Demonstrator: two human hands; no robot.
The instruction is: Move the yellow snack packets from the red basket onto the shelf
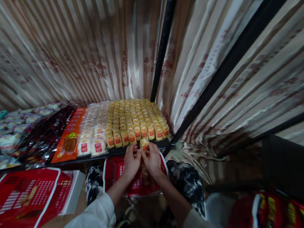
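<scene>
Between my two hands, over the near edge of the shelf, is a small yellow snack packet [144,144] with a red-and-white label. My right hand [152,160] is closed on it, thumb and fingers at its right side and base. My left hand [131,162] has its fingers curled in a pinch at the packet's left; what lies between them is hidden. Just beyond stand tight rows of matching yellow packets [131,121]. Beneath both hands, a red plastic basket [108,173] with a pale rim rests between my knees, a brownish item partly visible inside.
White-wrapped packets [98,145], an orange bag [67,144], dark glossy packs [43,140] and pale packets [8,143] line the black shelf [120,150]. A red package [22,203] lies at left. Black poles [195,115] slant at right before striped curtains [93,44].
</scene>
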